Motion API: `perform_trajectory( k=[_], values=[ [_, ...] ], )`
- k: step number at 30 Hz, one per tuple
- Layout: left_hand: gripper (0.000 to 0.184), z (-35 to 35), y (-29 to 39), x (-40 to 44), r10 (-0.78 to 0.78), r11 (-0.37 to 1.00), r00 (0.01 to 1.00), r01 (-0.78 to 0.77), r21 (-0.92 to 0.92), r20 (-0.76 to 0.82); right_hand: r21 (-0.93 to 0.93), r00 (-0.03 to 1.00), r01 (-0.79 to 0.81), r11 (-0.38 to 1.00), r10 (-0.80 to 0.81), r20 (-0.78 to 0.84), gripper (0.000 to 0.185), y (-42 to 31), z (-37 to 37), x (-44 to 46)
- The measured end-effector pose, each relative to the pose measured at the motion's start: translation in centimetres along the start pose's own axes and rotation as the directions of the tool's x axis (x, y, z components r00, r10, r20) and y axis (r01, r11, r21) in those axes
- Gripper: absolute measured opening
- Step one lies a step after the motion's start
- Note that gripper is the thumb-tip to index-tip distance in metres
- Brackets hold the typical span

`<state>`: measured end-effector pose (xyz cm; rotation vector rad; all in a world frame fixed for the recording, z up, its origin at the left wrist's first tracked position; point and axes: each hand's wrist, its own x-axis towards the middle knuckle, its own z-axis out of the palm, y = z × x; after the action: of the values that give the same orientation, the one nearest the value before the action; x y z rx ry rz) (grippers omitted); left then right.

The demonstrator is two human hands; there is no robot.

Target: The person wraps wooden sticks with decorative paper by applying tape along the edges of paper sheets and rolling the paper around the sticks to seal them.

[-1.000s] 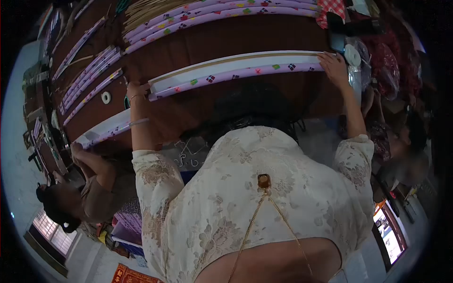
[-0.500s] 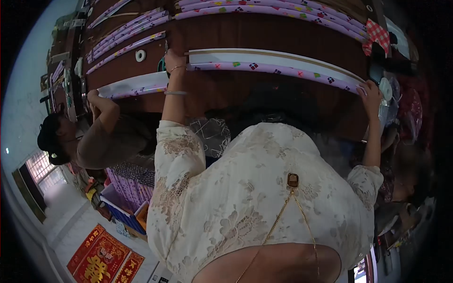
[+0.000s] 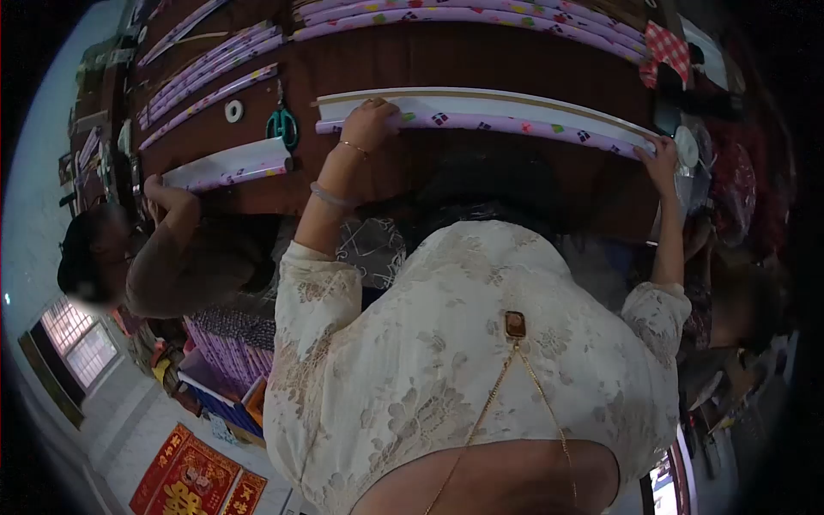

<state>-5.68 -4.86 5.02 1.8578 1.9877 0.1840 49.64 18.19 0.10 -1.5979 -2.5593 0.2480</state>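
Observation:
A long, partly rolled sheet of purple printed wrapping paper [image 3: 498, 124] lies across the brown table, its white inner side facing up along the far edge. A thin tan strip [image 3: 481, 94] runs along that white side. My left hand [image 3: 369, 127] is closed over the roll near its left end, fingers bent onto the paper. At the right end, my right hand [image 3: 659, 161] grips the roll between thumb and fingers. Teal-handled scissors [image 3: 281, 129] lie on the table left of my left hand, apart from it.
Finished-looking purple rolls [image 3: 481, 21] lie along the far side, with more rolls [image 3: 210, 73] at the left. A white tape roll [image 3: 233, 111] rests near them. A co-worker [image 3: 172, 249] at the left handles another paper roll [image 3: 236, 174]. A red-checked cloth [image 3: 667, 53] sits at the far right.
My left hand has left the scissors, which now lie on the table, and moved right onto the paper roll. My right hand stays at the roll's right end. The view has shifted slightly.

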Motion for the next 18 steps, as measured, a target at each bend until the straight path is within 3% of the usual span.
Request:
perform_trajectory(
  k=[2,4,6,7,8,10,12,16,18],
  values=[
    [0.03,0.9,-1.3,0.5,0.059,0.998,0.998,-0.059,-0.019,-0.006,-0.098,0.994,-0.083,0.992,0.09,0.063,0.039,-3.4,-2.7,0.3],
    [0.03,0.5,-1.0,0.8,0.092,0.996,0.995,-0.092,-0.012,0.028,-0.014,0.994,0.104,0.994,-0.104,0.03,0.034,-4.3,-3.4,0.4],
    [0.03,1.4,-1.8,1.3,0.087,0.996,0.994,-0.089,0.021,0.072,0.177,0.969,0.198,0.964,-0.22,0.115,0.03,-4.7,-2.6,0.5],
    [0.03,1.2,-1.8,1.5,0.106,0.994,0.992,-0.107,0.014,0.073,0.546,0.942,-0.098,0.832,-0.099,0.32,0.032,-7.0,-3.8,0.4],
    [0.031,0.9,-1.6,1.5,0.098,0.995,0.99,-0.098,-0.001,0.098,0.539,0.945,-0.108,0.836,-0.082,0.316,0.032,-7.8,-3.7,0.2],
    [0.034,0.8,-1.4,1.4,0.129,0.991,0.987,-0.13,0.007,0.091,0.194,0.94,0.227,0.954,-0.267,0.213,0.031,-8.1,-3.0,0.2],
    [0.034,0.8,-0.9,0.9,0.117,0.99,0.991,-0.121,0.068,0.061,0.235,0.933,0.203,0.95,-0.261,0.249,0.032,-8.1,-3.0,0.8],
    [0.033,-0.1,-0.8,0.3,0.061,0.96,0.997,-0.044,0.275,-0.054,0.143,0.943,0.256,0.956,-0.28,0.181,0.033,-9.2,-2.6,2.1],
    [0.028,0.0,-1.1,-0.1,0.048,0.964,0.998,-0.034,0.263,-0.046,0.117,0.932,0.316,0.941,-0.331,0.144,0.034,-9.9,-2.8,2.7]
  ],
)
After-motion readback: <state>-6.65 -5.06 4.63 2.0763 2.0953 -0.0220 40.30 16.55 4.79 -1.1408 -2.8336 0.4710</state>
